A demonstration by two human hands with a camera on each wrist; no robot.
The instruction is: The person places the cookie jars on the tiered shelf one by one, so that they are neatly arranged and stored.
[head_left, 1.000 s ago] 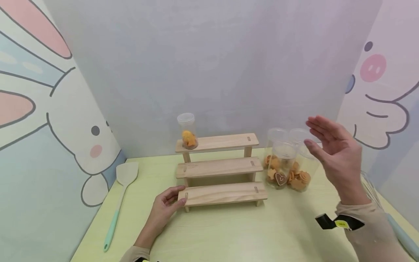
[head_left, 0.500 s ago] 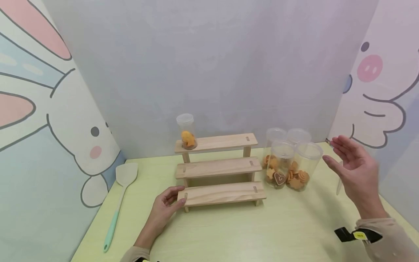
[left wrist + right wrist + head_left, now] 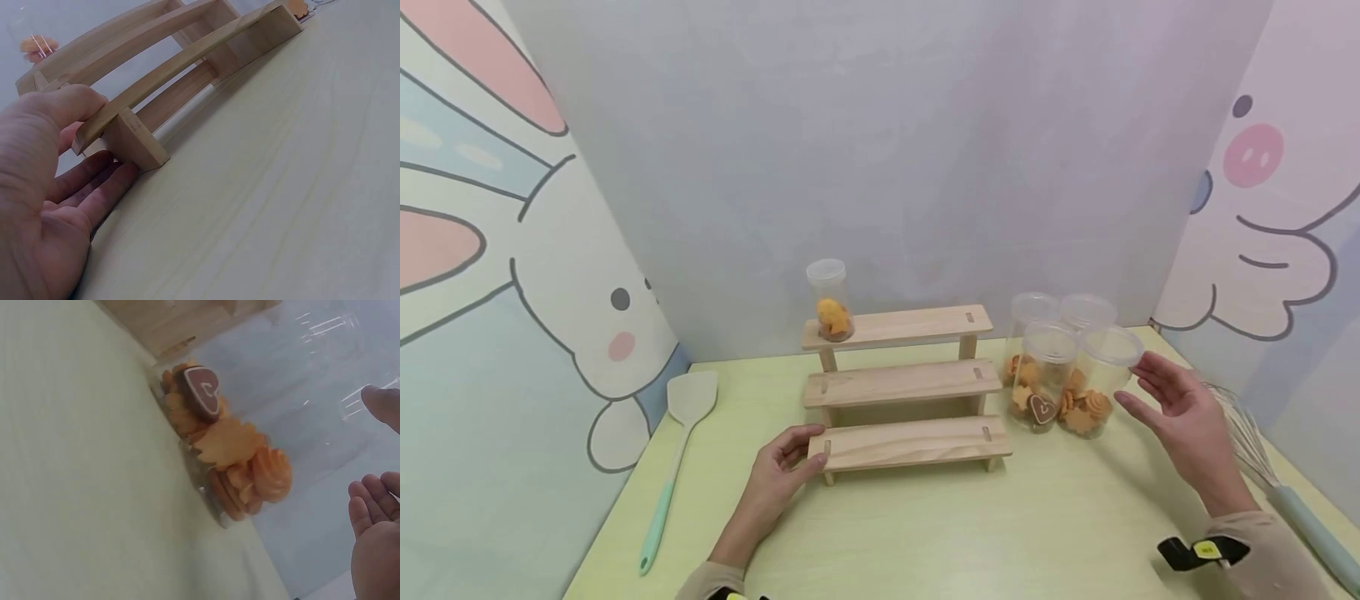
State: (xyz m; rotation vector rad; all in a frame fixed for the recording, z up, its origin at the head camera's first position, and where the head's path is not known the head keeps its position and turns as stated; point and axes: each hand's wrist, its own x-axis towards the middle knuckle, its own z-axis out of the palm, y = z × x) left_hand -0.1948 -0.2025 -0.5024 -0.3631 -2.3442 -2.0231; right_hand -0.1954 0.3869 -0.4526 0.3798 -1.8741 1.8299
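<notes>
My left hand [image 3: 781, 467] holds the left end of the lowest step of a three-tier wooden display stand [image 3: 910, 446]. In the left wrist view, the thumb lies over the step's end and the fingers [image 3: 112, 187] sit by its leg. Beside the front right jar of cookies [image 3: 1086, 412], my right hand [image 3: 1187, 417] has its thumb and fingers spread, with nothing in them. That clear, lidded jar stands in a cluster with several others, including one showing a heart-shaped cookie [image 3: 1042, 409]. Another cookie jar [image 3: 831, 304] is on the top step's left end.
A spatula [image 3: 691, 400] with a mint handle lies at the left of the pale table [image 3: 925, 542]. At the right edge lies a whisk [image 3: 1303, 521], partly behind my right arm. A grey wall [image 3: 887, 150] rises behind the stand.
My right hand moved out to the right, then came lower and back left to the front right jar. The left hand stays on the stand.
</notes>
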